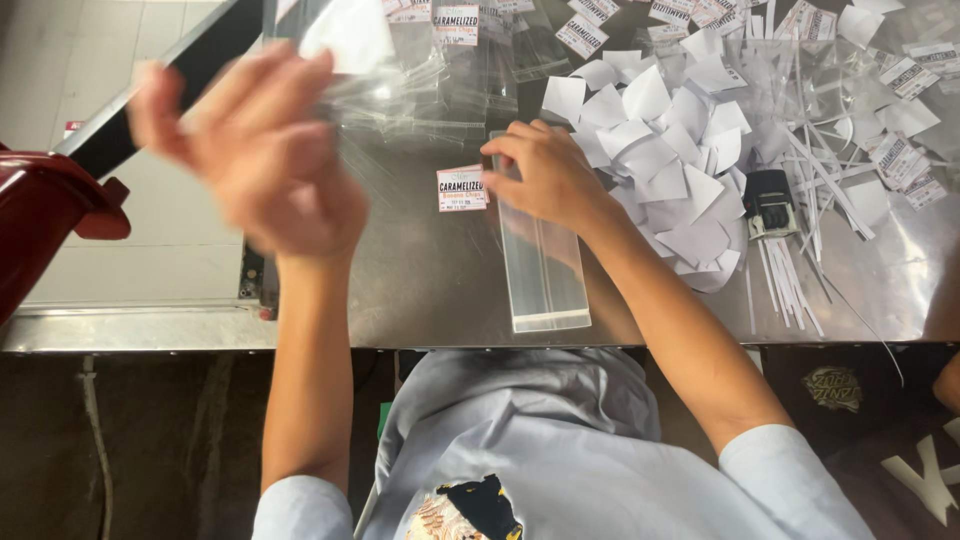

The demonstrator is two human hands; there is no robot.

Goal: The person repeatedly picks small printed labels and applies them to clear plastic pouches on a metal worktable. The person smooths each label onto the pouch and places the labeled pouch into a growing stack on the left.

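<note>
Steel bench (430, 290) carries everything. Right hand (548, 175) rests palm down on the top end of a long clear plastic bag (545, 265), fingers (512, 148) curled and pressing it flat; nothing pinched between them that I can see. Bag lies lengthwise, running from under the fingers toward the body. Just left of those fingers, touching the bag edge, sits a small label sticker (461, 188), white with pink border. Just right of the hand, a heap of white paper backings (665, 170), partly against the wrist. Past that heap, a small black date stamp (770, 203), then loose thin white strips (800, 180). Left hand (262, 155) is raised off the bench, motion-blurred, fingers spread loosely around a crinkled clear bag (390, 85) with a white patch at its top; exact grip cannot tell through blur. Beyond both hands, more clear bags and labels scattered. Dark red object (45, 215) sits well left of the left hand, off the bench.
</note>
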